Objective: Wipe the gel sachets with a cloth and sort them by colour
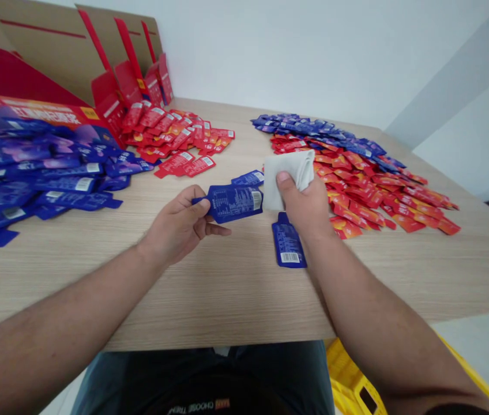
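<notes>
Between the thumb and fingers of my left hand (pixel 179 222) is a blue sachet (pixel 238 203), pinched by its narrow neck, with the printed barcode side up. My right hand (pixel 305 202) grips a folded white cloth (pixel 274 187), thumb on top. The cloth's left edge is close to the sachet's far end; I cannot tell whether they touch. Just below my right hand a second blue sachet (pixel 288 245) lies flat on the table. Another blue sachet (pixel 248 178) lies behind the held one.
Blue sachets (pixel 54 167) are heaped at left, red sachets (pixel 175 132) behind them. At right lie more red sachets (pixel 369 190) and a blue row (pixel 313 128). A red cardboard box (pixel 45 86) stands back left. A yellow crate (pixel 352 374) sits below the wooden table's (pixel 210 305) front edge.
</notes>
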The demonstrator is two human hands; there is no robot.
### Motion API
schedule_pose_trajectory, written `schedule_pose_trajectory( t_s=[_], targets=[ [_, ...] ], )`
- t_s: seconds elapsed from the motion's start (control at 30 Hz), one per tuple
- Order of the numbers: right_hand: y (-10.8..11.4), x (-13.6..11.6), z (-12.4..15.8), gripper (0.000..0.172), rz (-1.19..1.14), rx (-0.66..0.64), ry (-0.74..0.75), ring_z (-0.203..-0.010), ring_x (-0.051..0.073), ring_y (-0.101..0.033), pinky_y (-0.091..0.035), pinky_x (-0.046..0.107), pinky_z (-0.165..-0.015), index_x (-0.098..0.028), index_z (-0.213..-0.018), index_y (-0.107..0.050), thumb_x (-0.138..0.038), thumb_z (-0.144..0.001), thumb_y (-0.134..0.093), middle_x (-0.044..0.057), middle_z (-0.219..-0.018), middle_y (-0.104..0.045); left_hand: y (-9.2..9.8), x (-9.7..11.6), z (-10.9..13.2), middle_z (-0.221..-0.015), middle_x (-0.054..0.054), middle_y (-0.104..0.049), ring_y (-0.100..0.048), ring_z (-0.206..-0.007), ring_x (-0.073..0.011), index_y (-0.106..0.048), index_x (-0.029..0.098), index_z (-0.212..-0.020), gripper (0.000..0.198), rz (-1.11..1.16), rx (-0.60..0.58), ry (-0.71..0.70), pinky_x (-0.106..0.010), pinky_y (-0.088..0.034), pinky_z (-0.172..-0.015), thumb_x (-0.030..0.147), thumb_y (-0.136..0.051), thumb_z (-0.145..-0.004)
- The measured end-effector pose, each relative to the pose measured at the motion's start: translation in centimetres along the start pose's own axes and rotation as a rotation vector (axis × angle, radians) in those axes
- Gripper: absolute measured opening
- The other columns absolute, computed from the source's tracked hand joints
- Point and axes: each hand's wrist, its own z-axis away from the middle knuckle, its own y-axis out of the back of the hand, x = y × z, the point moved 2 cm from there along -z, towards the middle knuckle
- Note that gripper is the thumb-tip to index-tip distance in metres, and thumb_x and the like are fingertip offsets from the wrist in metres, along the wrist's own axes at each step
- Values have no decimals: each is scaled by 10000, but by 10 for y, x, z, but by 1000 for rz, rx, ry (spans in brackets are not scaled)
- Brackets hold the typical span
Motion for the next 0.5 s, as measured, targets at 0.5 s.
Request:
schedule_pose_trajectory(
  t_s=[0.5],
  targets=[
    [2,22,-9,374,377,-164,-107,-918,385,-649,-460,506,-711,-283,-929,-646,-627,-845,-523,157,-902,-667,26,40,13,-713,40,-597,-653,-634,-142,-433,208,-838,301,-88,121,-162,-349,-630,-585,342,-701,-807]
  ],
)
